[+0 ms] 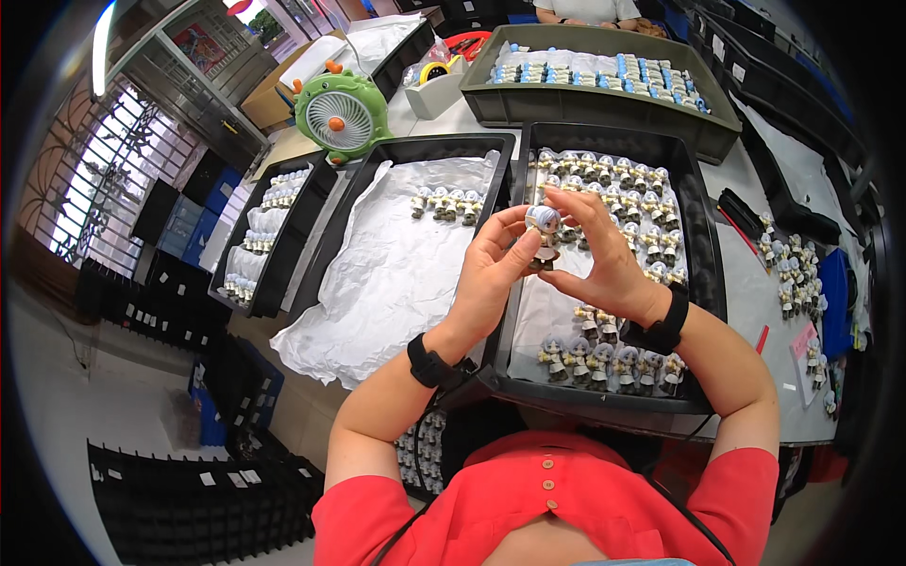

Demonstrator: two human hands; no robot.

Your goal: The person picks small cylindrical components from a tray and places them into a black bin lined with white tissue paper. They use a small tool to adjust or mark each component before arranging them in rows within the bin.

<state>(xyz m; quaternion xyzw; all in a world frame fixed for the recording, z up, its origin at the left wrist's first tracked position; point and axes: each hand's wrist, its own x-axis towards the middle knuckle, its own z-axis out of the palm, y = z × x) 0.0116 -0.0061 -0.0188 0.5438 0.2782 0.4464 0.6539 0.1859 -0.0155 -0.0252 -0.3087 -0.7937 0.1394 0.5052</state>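
A small chibi figurine (pixel 545 238) with pale silver hair, a white-and-gold outfit and a dark base stands upright between my hands, above the right black tray (pixel 700 255). My left hand (pixel 493 269) pinches it from the left, thumb across its side. Around its right side curves my right hand (pixel 609 257), with fingertips at the head and the thumb at the base. Similar figurines lie in rows in that tray, partly hidden beneath my hands. In the left black tray (pixel 326 222), white paper (pixel 396 269) carries a short row of several figurines (pixel 447 205).
A green fan (pixel 340 115) stands behind the trays. Farther back, an olive bin (pixel 604 111) holds blue-topped figurines, with another person (pixel 587 11) beyond. Loose figurines (pixel 798 274) and a blue bin (pixel 834 300) are at right. A narrow black tray (pixel 226 253) sits far left.
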